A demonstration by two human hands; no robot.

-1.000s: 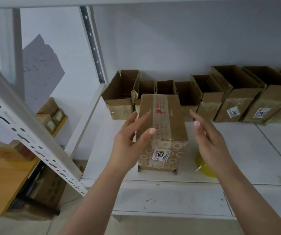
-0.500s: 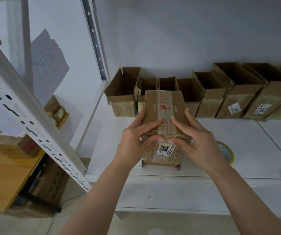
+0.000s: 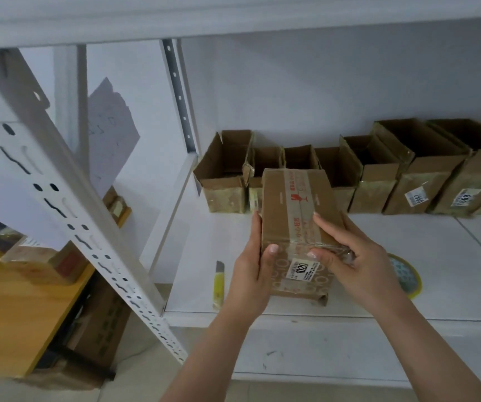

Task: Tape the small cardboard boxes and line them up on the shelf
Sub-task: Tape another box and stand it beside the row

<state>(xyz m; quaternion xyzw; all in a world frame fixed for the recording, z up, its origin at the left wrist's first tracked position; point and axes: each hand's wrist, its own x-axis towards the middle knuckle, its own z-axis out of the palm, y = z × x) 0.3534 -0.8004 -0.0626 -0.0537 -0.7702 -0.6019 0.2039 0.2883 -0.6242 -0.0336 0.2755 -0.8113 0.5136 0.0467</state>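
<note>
A small closed cardboard box (image 3: 294,204) with tape along its top and a "1020" label on its front stands on the white shelf (image 3: 407,256). My left hand (image 3: 252,274) grips its left side, thumb on the front face. My right hand (image 3: 352,256) lies over its front right corner, fingers on the tape and thumb pressing the front top edge. Behind it, a row of open cardboard boxes (image 3: 375,172) lines the back of the shelf. A roll of tape (image 3: 404,275) lies on the shelf, partly hidden by my right hand.
A yellow utility knife (image 3: 219,285) lies on the shelf left of the box. A slanted white slotted upright (image 3: 59,204) crosses the left foreground. A wooden table (image 3: 10,309) with boxes stands at far left. An upper shelf (image 3: 233,21) spans overhead.
Both hands closed onto the box from open positions beside it. My left hand slid from the top to the left side; the view shifted and the knife came into sight.
</note>
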